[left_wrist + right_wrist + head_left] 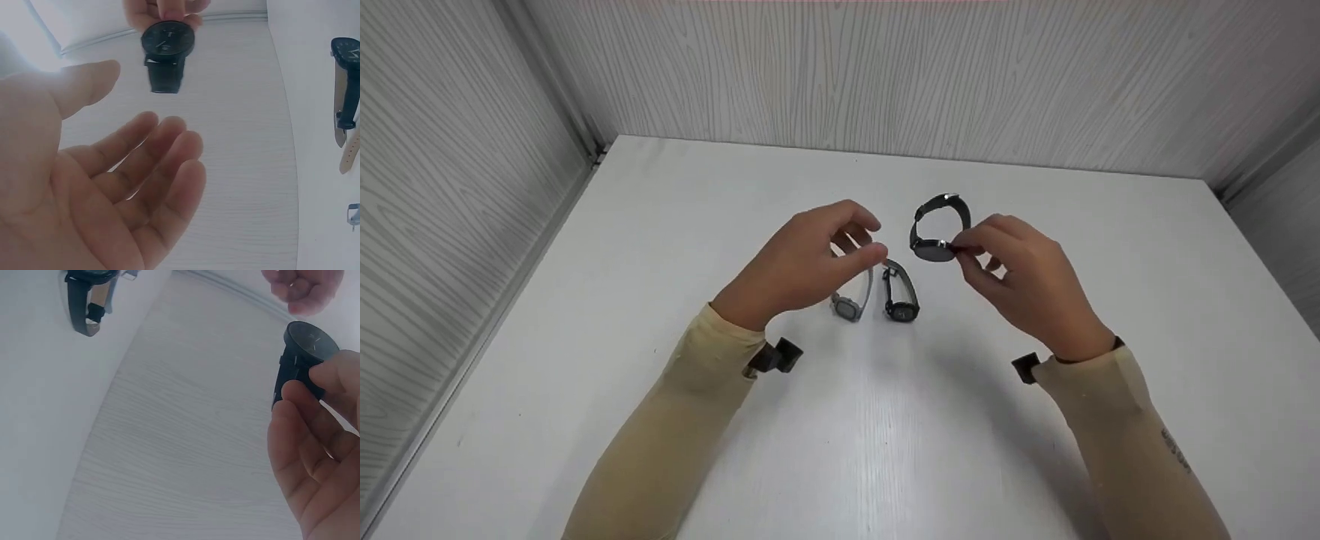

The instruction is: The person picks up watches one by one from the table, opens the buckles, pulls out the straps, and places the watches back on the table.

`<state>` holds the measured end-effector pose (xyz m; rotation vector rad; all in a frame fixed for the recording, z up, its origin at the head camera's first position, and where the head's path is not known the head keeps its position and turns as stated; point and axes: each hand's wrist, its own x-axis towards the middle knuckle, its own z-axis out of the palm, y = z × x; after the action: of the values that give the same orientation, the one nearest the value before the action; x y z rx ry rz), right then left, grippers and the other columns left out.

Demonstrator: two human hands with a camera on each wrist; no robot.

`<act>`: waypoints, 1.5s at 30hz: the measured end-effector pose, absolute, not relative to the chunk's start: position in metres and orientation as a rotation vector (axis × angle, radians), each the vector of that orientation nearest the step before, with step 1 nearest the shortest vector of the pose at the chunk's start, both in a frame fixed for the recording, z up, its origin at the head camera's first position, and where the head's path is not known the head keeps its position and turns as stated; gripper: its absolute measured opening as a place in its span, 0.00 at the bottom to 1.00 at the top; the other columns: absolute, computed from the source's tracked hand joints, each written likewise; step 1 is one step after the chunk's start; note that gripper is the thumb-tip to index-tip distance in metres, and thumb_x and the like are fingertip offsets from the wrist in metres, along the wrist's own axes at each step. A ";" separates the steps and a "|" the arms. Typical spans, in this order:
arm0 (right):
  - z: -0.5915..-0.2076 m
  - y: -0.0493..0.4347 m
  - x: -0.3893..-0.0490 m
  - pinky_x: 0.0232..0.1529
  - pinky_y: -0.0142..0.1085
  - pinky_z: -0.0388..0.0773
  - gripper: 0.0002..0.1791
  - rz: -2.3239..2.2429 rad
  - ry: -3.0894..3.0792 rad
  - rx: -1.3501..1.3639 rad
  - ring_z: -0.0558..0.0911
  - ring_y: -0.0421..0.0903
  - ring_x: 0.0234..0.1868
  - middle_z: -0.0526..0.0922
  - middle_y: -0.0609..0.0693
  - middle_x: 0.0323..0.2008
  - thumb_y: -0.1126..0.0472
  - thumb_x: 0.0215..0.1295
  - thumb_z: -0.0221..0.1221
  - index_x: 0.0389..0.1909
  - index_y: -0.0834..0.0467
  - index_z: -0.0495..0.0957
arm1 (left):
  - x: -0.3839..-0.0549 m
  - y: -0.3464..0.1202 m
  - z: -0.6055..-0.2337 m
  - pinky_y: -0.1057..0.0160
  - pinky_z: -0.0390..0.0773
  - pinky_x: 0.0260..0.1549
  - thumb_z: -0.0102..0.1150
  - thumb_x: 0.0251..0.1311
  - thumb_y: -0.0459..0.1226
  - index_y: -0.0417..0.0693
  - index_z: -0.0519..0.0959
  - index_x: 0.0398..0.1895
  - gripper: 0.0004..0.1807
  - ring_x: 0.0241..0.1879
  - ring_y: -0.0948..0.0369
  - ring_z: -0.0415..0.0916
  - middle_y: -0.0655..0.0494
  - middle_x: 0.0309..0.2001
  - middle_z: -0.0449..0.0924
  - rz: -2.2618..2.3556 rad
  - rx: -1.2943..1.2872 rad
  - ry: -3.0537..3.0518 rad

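Observation:
A black wristwatch (934,250) with a round dark dial is held up over the table by my right hand (1024,281). Thumb and fingers pinch its strap close to the case, as the right wrist view shows with the watch (310,342) tilted. To the left, my left hand (810,259) hovers with relaxed, slightly bent fingers and nothing in them. Its palm (73,202) faces the held watch in the left wrist view. On the table below lie a second black watch (901,310) and a pale-strapped watch (847,308), partly covered by the left hand.
The white table (840,450) meets a wood-grain panel (840,82) along its far edge. A similar panel (442,187) rises at the left side. Small dark camera mounts (786,355) sit at both wrists.

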<state>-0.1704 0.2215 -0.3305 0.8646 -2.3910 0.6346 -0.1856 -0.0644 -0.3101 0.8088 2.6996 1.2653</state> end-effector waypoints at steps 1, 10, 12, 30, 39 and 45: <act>-0.328 0.220 -0.167 0.36 0.31 0.80 0.09 0.622 -2.368 0.875 0.81 0.38 0.39 0.85 0.46 0.39 0.71 0.66 0.64 0.42 0.57 0.86 | -0.185 -0.063 -0.310 0.60 0.77 0.50 0.60 0.72 0.53 0.54 0.78 0.59 0.20 0.48 0.67 0.78 0.65 0.47 0.82 1.313 0.795 2.697; -0.318 0.211 -0.152 0.36 0.32 0.77 0.13 0.635 -2.184 1.093 0.82 0.45 0.37 0.85 0.49 0.37 0.75 0.59 0.68 0.41 0.57 0.87 | -0.181 -0.057 -0.311 0.58 0.78 0.48 0.59 0.72 0.55 0.54 0.82 0.57 0.20 0.45 0.65 0.79 0.66 0.44 0.85 1.556 0.798 2.619; -0.319 0.211 -0.153 0.35 0.34 0.78 0.13 0.618 -2.169 1.149 0.82 0.46 0.38 0.85 0.49 0.37 0.75 0.58 0.68 0.41 0.57 0.86 | -0.181 -0.055 -0.310 0.58 0.79 0.47 0.58 0.72 0.56 0.54 0.83 0.56 0.21 0.45 0.65 0.79 0.66 0.44 0.85 1.539 0.835 2.597; -0.325 0.211 -0.158 0.32 0.38 0.81 0.13 0.431 -2.244 1.252 0.83 0.47 0.40 0.85 0.48 0.39 0.73 0.61 0.68 0.45 0.57 0.86 | -0.181 -0.050 -0.314 0.57 0.79 0.46 0.64 0.70 0.47 0.55 0.83 0.53 0.13 0.44 0.63 0.81 0.63 0.40 0.88 1.529 0.774 2.461; -0.325 0.213 -0.155 0.35 0.35 0.79 0.11 0.645 -2.397 1.116 0.79 0.38 0.33 0.82 0.44 0.34 0.66 0.63 0.67 0.40 0.56 0.75 | -0.175 -0.044 -0.315 0.60 0.80 0.42 0.64 0.68 0.40 0.52 0.85 0.52 0.12 0.41 0.65 0.82 0.64 0.40 0.87 1.462 0.907 2.477; -0.326 0.211 -0.156 0.37 0.35 0.80 0.10 0.750 -2.441 1.092 0.79 0.35 0.37 0.81 0.42 0.38 0.61 0.66 0.69 0.42 0.55 0.78 | -0.171 -0.038 -0.317 0.64 0.79 0.38 0.66 0.67 0.41 0.52 0.87 0.50 0.11 0.38 0.70 0.81 0.67 0.37 0.86 1.367 1.053 2.543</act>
<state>-0.1563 0.2114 -0.3256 1.0924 -2.4408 0.7504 -0.1712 -0.0380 -0.3168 1.0532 2.5431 1.3673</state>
